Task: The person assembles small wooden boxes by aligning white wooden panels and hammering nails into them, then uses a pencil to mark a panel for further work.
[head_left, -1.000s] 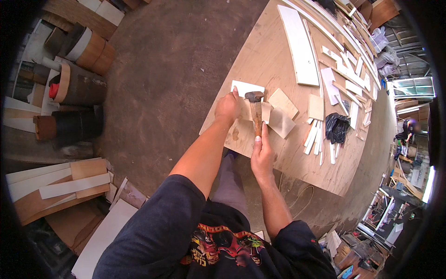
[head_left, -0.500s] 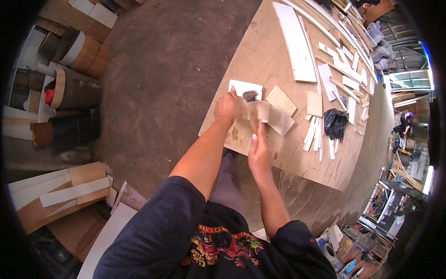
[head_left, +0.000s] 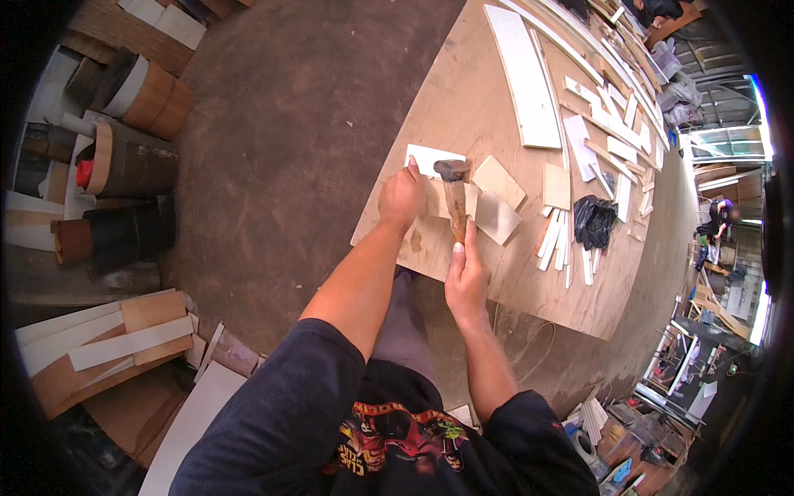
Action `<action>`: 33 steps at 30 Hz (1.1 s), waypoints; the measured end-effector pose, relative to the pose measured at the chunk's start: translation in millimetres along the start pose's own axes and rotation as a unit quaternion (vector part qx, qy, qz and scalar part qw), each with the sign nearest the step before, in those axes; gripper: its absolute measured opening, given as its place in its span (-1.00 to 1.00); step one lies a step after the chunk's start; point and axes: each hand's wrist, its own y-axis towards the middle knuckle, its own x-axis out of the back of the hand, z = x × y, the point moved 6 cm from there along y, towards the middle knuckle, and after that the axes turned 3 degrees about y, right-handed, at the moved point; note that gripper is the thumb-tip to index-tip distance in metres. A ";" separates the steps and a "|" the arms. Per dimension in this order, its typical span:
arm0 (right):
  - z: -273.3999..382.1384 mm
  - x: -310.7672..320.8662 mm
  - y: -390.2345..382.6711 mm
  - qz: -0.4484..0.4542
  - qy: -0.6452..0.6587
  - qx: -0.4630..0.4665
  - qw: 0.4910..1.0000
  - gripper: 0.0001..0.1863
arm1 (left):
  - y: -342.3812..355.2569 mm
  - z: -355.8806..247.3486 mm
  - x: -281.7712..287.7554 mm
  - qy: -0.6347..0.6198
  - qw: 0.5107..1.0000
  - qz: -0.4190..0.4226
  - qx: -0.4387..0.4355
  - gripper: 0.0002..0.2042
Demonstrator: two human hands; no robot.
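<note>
My right hand [head_left: 466, 281] grips the wooden handle of a hammer [head_left: 457, 211], whose dark metal head hangs over a small white board [head_left: 438, 155] near the left edge of the plywood table [head_left: 538, 281]. My left hand [head_left: 400, 195] is closed at that board's left end, thumb up against it; whether it pinches the board or something smaller I cannot make out. A pale wood strip [head_left: 434, 202] lies just under the hammer. Beside it on the right are square plywood offcuts [head_left: 496, 178].
White strips [head_left: 521, 74] and a crumpled black bag [head_left: 594, 221] lie across the table. Rolls of sheet material [head_left: 136, 161] and stacked boards [head_left: 107, 339] stand at left on the concrete floor [head_left: 273, 124]. Another person [head_left: 715, 223] is at far right, among timber clutter.
The hammer in my right hand was blurred by motion half a second ago and is now sharp over the board. My left hand has stayed in about the same place.
</note>
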 end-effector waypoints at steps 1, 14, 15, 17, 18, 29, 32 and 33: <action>-1.5 -1.0 -3.4 -0.027 -0.001 0.029 0.999 -0.46 | -0.3 -1.3 1.1 -0.006 1.000 0.000 -0.012 -0.35; -7.0 -10.9 0.3 0.010 0.009 0.008 1.000 -0.49 | -2.8 -7.8 8.7 0.016 1.000 -0.006 -0.008 -0.34; -6.2 -9.9 2.6 -0.018 0.021 0.025 0.999 -0.49 | -2.5 -8.6 11.1 0.011 1.000 -0.007 -0.004 -0.35; -14.3 -10.0 -4.0 -0.048 0.012 0.044 0.998 -0.49 | -1.8 -11.5 8.8 0.007 1.000 -0.002 -0.005 -0.36; -17.3 -8.7 -6.6 -0.063 0.007 0.053 0.997 -0.49 | 1.1 -12.1 8.1 0.010 1.000 0.002 -0.010 -0.36; -15.7 -8.6 5.2 0.022 -0.015 -0.031 0.999 -0.46 | 4.1 -5.3 4.4 0.039 0.999 0.011 0.000 -0.32; -8.9 -1.1 -2.8 -0.101 -0.008 0.110 0.989 -0.46 | 1.3 -9.6 4.0 0.032 0.999 0.005 -0.003 -0.32; -18.9 -7.1 0.9 -0.048 -0.035 0.041 0.997 -0.46 | 3.8 -12.0 4.2 0.038 0.999 0.007 -0.008 -0.32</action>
